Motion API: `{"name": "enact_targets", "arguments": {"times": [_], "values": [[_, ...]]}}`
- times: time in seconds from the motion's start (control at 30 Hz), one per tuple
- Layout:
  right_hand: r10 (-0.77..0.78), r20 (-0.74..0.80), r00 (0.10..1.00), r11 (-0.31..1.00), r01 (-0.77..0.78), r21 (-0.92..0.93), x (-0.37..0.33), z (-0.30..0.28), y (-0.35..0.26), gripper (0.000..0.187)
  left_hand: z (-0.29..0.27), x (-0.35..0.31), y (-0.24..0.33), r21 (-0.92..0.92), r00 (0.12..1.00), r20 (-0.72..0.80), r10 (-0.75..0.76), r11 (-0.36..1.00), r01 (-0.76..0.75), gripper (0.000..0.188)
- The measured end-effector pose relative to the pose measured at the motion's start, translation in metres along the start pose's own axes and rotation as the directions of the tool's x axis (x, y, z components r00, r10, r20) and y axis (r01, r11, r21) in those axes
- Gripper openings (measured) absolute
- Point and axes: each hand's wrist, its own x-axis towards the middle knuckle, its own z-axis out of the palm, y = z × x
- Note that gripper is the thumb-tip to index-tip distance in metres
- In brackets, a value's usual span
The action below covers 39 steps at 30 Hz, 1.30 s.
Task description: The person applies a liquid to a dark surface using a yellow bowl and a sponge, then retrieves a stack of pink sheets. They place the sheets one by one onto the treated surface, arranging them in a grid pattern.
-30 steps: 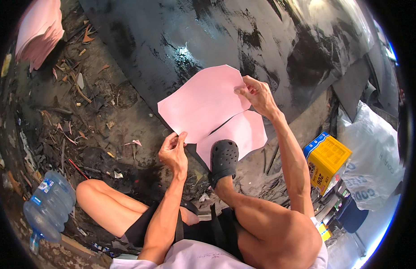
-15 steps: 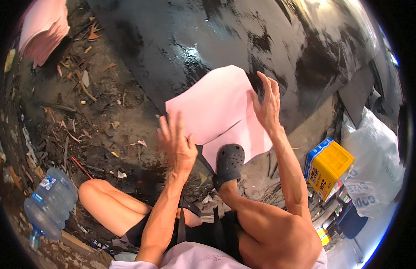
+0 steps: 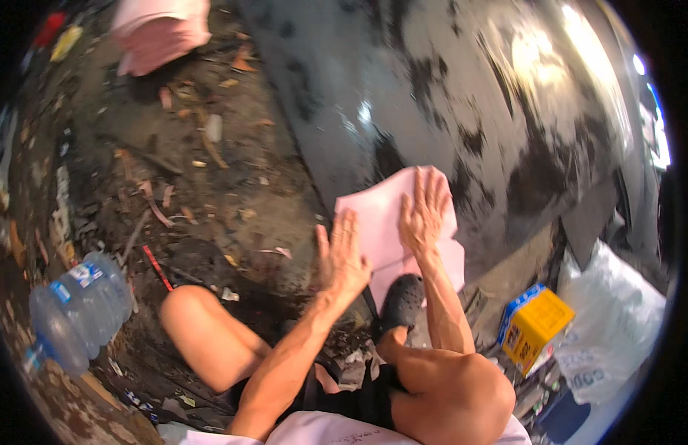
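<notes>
A pale pink sheet (image 3: 375, 224) lies on a wide black sheet (image 3: 336, 89) in front of me. A second pink piece (image 3: 451, 267) shows beneath its near edge, partly under my dark clog (image 3: 402, 300). My right hand (image 3: 425, 219) rests flat on the right part of the upper pink sheet, fingers stretched forward. At the sheet's left edge is my left hand (image 3: 344, 256), fingers extended and holding nothing. Whether its fingertips press on the sheet I cannot tell.
A stack of pink sheets (image 3: 162, 33) stands at the far left. A clear plastic water jug (image 3: 84, 308) lies on its side at the left. On the right are a yellow and blue box (image 3: 537, 322) and a white plastic sack (image 3: 607, 319). Scraps litter the dirt ground.
My right hand has come down from beside the pink sheet onto its surface. My left hand stays by the left edge. The whole view has shifted, with the scene lower and further right.
</notes>
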Motion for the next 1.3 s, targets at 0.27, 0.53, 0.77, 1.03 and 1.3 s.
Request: {"name": "enact_targets", "arguments": {"times": [0.27, 0.53, 0.77, 1.03, 1.3], "values": [[-0.064, 0.105, 0.992, 0.958, 0.032, 0.284, 0.057, -0.097, 0.01, 0.058, -0.134, 0.111, -0.058, -0.371, 0.722, -0.683, -0.109, 0.903, -0.215, 0.039], [-0.064, -0.038, 0.997, 0.771, 0.073, 0.633, 0.098, -0.097, -0.068, 0.03, -0.44, 0.286, -0.221, -0.613, 0.158, -0.654, -0.74, 0.641, 0.462, 0.089], [-0.082, 0.102, 0.991, 0.711, -0.014, 0.703, 0.117, -0.075, -0.054, 0.025, -0.469, 0.316, -0.206, -0.83, 0.067, -0.439, -0.896, 0.434, 0.35, 0.06], [-0.06, 0.08, 0.995, 0.664, -0.02, 0.747, 0.128, -0.065, -0.07, 0.021, -0.511, 0.339, -0.289, -0.693, 0.02, -0.633, -0.774, 0.578, 0.431, 0.035], [-0.148, 0.11, 0.983, 0.576, -0.005, 0.818, 0.169, -0.085, -0.029, 0.044, -0.426, 0.315, -0.071, 0.355, 0.102, -0.91, 0.403, 0.882, -0.311, 0.018]]}}
